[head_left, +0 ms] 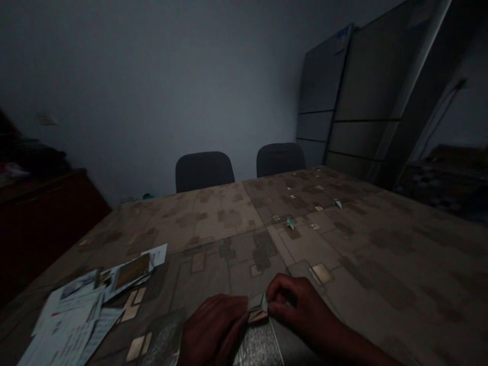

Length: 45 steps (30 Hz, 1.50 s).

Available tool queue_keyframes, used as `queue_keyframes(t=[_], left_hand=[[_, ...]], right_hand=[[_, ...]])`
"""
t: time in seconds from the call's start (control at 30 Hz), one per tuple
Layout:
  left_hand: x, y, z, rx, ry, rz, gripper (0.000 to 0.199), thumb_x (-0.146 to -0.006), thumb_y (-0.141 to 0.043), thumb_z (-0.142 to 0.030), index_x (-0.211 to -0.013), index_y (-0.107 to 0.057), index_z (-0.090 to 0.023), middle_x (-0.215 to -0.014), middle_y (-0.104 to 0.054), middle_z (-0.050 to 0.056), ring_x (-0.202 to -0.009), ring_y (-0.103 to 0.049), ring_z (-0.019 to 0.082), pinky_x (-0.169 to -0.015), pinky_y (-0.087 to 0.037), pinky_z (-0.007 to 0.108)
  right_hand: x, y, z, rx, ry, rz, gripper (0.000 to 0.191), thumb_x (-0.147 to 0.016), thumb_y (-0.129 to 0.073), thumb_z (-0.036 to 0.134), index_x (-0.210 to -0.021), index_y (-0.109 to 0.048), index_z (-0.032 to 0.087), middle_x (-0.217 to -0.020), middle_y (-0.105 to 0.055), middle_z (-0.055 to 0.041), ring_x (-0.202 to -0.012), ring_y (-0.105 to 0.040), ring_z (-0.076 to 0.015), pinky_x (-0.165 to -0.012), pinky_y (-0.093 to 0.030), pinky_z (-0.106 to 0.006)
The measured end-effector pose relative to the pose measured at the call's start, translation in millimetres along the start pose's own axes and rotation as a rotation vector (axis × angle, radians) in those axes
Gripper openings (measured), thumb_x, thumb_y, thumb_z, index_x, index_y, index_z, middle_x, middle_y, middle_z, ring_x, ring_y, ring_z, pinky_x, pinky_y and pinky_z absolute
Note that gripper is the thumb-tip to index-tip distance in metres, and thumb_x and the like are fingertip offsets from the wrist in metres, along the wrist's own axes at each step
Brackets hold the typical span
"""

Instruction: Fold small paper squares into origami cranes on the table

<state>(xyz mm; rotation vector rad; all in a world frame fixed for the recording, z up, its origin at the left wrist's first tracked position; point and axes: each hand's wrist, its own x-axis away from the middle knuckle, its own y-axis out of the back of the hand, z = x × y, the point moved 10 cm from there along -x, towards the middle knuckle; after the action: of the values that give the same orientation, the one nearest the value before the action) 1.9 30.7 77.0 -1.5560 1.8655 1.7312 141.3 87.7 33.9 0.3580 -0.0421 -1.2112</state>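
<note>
Near the table's front edge, a small piece of folded paper [257, 306] lies between my two hands. My left hand [215, 328] rests low over the table with its fingers together, pressing on the paper's left side. At the paper's right side, my right hand [299, 305] pinches its edge between thumb and fingertips. The paper looks pale greenish with a raised fold. Two small folded paper pieces sit farther off, a green one [290, 223] near the middle and a pale one [337, 203] to its right.
A patterned cloth covers the table [229, 229]. Loose printed papers [72, 315] and a brown card [132, 271] lie at the left. Behind the table stand two dark chairs [205, 170]. A tall cabinet [324, 96] is at the back right, a reddish-brown cabinet [53, 218] at the left.
</note>
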Motion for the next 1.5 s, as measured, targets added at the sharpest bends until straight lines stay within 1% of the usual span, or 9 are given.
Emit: queue_keyframes(t=[0.17, 0.43, 0.5, 0.73, 1.0, 1.1, 1.2, 1.33, 1.5], left_hand=[[0, -2.9, 3, 0.017, 0.068, 0.023, 0.025, -0.087, -0.056, -0.009, -0.108, -0.063, -0.019, -0.094, -0.075, 0.007, -0.082, -0.07, 0.019, -0.076, -0.054, 0.033], [7, -1.8, -4, -0.155, -0.044, -0.042, 0.018, -0.088, -0.055, -0.012, -0.104, -0.062, -0.019, -0.09, -0.077, 0.009, -0.082, -0.071, 0.019, -0.083, -0.052, 0.036], [6, -5.9, -6, -0.184, -0.063, -0.007, 0.016, -0.09, -0.054, -0.014, -0.102, -0.063, -0.019, -0.09, -0.077, 0.009, -0.08, -0.071, 0.019, -0.082, -0.052, 0.036], [10, -26.1, -2, -0.195, -0.068, 0.188, 0.012, -0.085, -0.056, -0.012, -0.089, -0.064, -0.019, -0.084, -0.075, 0.006, -0.074, -0.068, 0.02, -0.073, -0.054, 0.035], [3, -21.5, 4, -0.112, 0.065, 0.188, 0.013, -0.084, -0.056, -0.01, -0.092, -0.062, -0.019, -0.081, -0.073, 0.006, -0.071, -0.067, 0.02, -0.066, -0.055, 0.033], [1, -15.0, 11, -0.045, 0.152, 0.127, 0.013, -0.085, -0.057, -0.01, -0.093, -0.063, -0.019, -0.082, -0.073, 0.006, -0.073, -0.068, 0.019, -0.066, -0.056, 0.031], [0, -6.9, 12, -0.019, 0.162, 0.052, 0.014, -0.085, -0.058, -0.009, -0.094, -0.063, -0.018, -0.084, -0.073, 0.007, -0.074, -0.068, 0.019, -0.067, -0.056, 0.031], [-3, -2.0, -2, -0.066, 0.043, 0.016, 0.018, -0.082, -0.059, -0.007, -0.097, -0.063, -0.017, -0.09, -0.074, 0.009, -0.08, -0.068, 0.02, -0.073, -0.055, 0.033], [-6, -5.0, -19, -0.187, -0.079, -0.019, 0.016, -0.082, -0.056, -0.007, -0.091, -0.064, -0.017, -0.085, -0.075, 0.009, -0.074, -0.068, 0.02, -0.073, -0.054, 0.035]], right_hand=[[-2, 4, 0, 0.034, 0.023, -0.019, 0.01, -0.071, -0.061, 0.009, -0.071, -0.064, 0.019, -0.065, -0.059, 0.0021, -0.061, -0.053, -0.0128, -0.058, -0.038, -0.023], [0, 1, -2, -0.052, -0.065, 0.026, 0.005, -0.081, -0.055, 0.016, -0.081, -0.059, 0.018, -0.071, -0.06, 0.0011, -0.068, -0.055, -0.0141, -0.062, -0.04, -0.024], [1, 0, -4, -0.055, -0.091, 0.038, 0.003, -0.084, -0.055, 0.018, -0.084, -0.058, 0.018, -0.069, -0.059, 0.0023, -0.066, -0.055, -0.0133, -0.06, -0.039, -0.023], [0, 8, -4, 0.253, -0.005, -0.003, 0.011, -0.077, -0.056, 0.008, -0.076, -0.063, 0.016, -0.068, -0.059, 0.0017, -0.064, -0.053, -0.0132, -0.059, -0.037, -0.023], [-1, 6, -4, 0.251, 0.031, 0.012, 0.012, -0.076, -0.056, 0.007, -0.075, -0.064, 0.017, -0.067, -0.059, 0.0013, -0.063, -0.054, -0.0134, -0.058, -0.037, -0.023], [-2, 7, -5, 0.202, -0.015, 0.005, 0.01, -0.075, -0.057, 0.009, -0.073, -0.063, 0.017, -0.064, -0.057, 0.0014, -0.061, -0.052, -0.0137, -0.057, -0.036, -0.024], [0, 7, -11, 0.057, -0.088, 0.017, 0.006, -0.079, -0.056, 0.015, -0.076, -0.061, 0.017, -0.066, -0.058, 0.0007, -0.064, -0.053, -0.0145, -0.059, -0.037, -0.025], [2, -5, -17, -0.318, -0.141, 0.085, 0.014, -0.087, -0.054, 0.029, -0.096, -0.054, 0.018, -0.075, -0.063, -0.0007, -0.066, -0.056, -0.0135, -0.066, -0.041, -0.028], [3, -26, -20, -0.482, -0.213, 0.138, 0.034, -0.073, -0.069, 0.029, -0.098, -0.047, 0.02, -0.072, -0.05, 0.0063, -0.057, -0.052, -0.0101, -0.059, -0.041, -0.025]])
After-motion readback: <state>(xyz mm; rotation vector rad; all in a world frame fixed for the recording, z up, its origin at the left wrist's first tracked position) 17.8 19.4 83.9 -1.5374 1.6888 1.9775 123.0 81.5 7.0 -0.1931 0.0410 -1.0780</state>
